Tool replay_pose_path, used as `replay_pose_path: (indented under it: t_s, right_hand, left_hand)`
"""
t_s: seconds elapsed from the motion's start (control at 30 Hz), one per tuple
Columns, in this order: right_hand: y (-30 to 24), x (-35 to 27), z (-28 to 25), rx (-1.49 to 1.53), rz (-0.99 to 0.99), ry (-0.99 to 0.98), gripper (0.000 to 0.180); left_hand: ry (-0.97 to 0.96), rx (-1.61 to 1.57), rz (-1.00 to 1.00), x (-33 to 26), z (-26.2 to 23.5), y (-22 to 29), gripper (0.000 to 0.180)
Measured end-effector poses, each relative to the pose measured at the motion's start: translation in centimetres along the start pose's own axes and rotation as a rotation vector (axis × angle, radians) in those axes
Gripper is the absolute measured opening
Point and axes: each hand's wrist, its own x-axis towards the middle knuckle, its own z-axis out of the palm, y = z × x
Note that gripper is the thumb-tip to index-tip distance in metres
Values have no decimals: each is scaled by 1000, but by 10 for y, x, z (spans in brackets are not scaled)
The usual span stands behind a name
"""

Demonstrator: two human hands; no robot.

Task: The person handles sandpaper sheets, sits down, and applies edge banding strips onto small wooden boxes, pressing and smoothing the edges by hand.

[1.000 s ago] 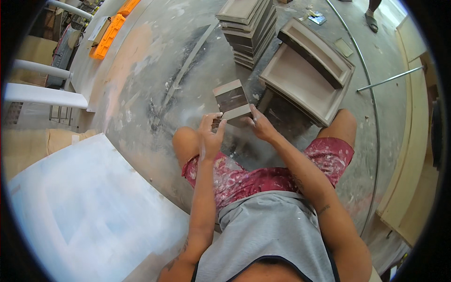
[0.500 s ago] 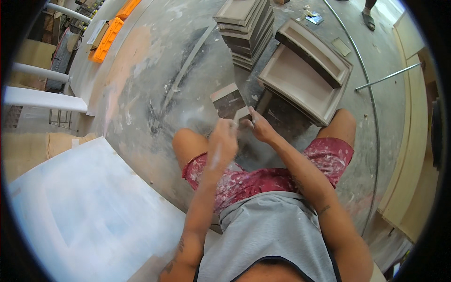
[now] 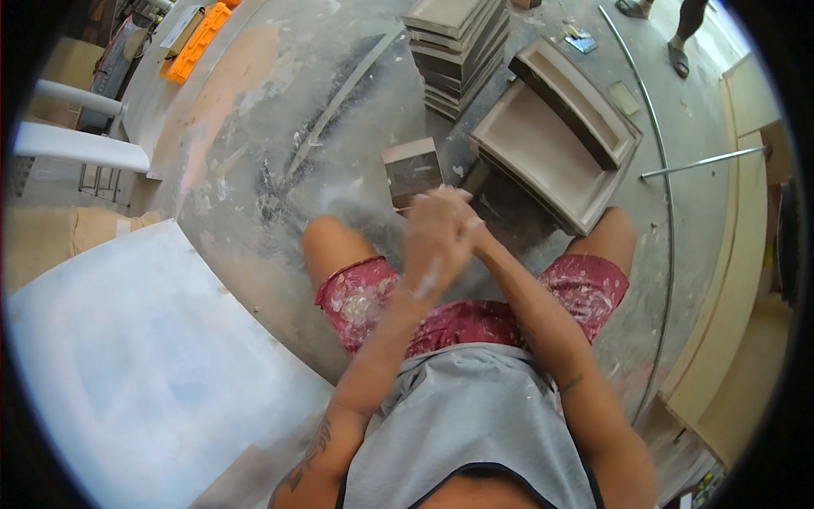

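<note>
My left hand (image 3: 438,242) is blurred by motion and dusted white. Its fingers are bent together at the near right corner of a small drawer-like frame (image 3: 413,176); whatever they hold is hidden. The frame has a dark face and a pale edge along its far side. My right hand (image 3: 480,236) grips it by the right side, largely covered by the left hand. Just to the right lie larger pale tray-like frames (image 3: 530,157), one narrow frame (image 3: 566,102) resting tilted on top.
A tall stack of similar frames (image 3: 458,55) stands ahead. A white-blue panel (image 3: 153,365) fills the lower left. Metal rods (image 3: 666,170) lie at right, near a wooden cabinet (image 3: 721,280). An orange case (image 3: 197,44) is far left. Another person's sandalled feet (image 3: 678,59) show far right.
My left hand has swept right, across the front of my right hand. The small frame has shifted only slightly. A second foot of the other person has come into view.
</note>
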Motion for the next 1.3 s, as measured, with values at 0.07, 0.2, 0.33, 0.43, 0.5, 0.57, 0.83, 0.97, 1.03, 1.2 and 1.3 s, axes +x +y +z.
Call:
replay_pose_path:
  t_s: [0.07,0.2,0.33,0.43,0.5,0.57,0.83,0.97,1.03,1.2,1.3]
  right_hand:
    - [11,4,12,1384,-390,336,33]
    - [33,15,40,927,-370,416,35]
    - [34,15,51,895,-358,481,37]
    - [35,12,54,889,-345,517,40]
    - [33,10,48,825,-359,565,39]
    - [30,6,42,840,-342,527,38]
    - [31,2,34,809,-313,498,36]
    - [30,3,34,814,-338,477,38]
    - [29,3,36,806,-335,499,38]
    - [36,7,42,790,-359,498,40]
    - [34,9,40,805,-374,510,41]
  left_hand:
    - [21,101,-65,-4,-10,-26,31]
    - [-52,248,0,-10,-7,-47,26]
    - [-8,195,-1,-10,-1,-52,16]
    - [19,158,-4,-9,1,-46,10]
    - [26,147,-9,-9,1,-45,9]
    - [44,118,-29,-9,0,-44,9]
    - [-3,80,-6,-6,-4,-55,13]
    - [-48,59,28,-5,-9,-59,15]
    - [-65,53,31,-4,-11,-61,15]
    - [-103,22,76,-1,-13,-68,17]
    - [-143,-47,116,4,-16,-74,17]
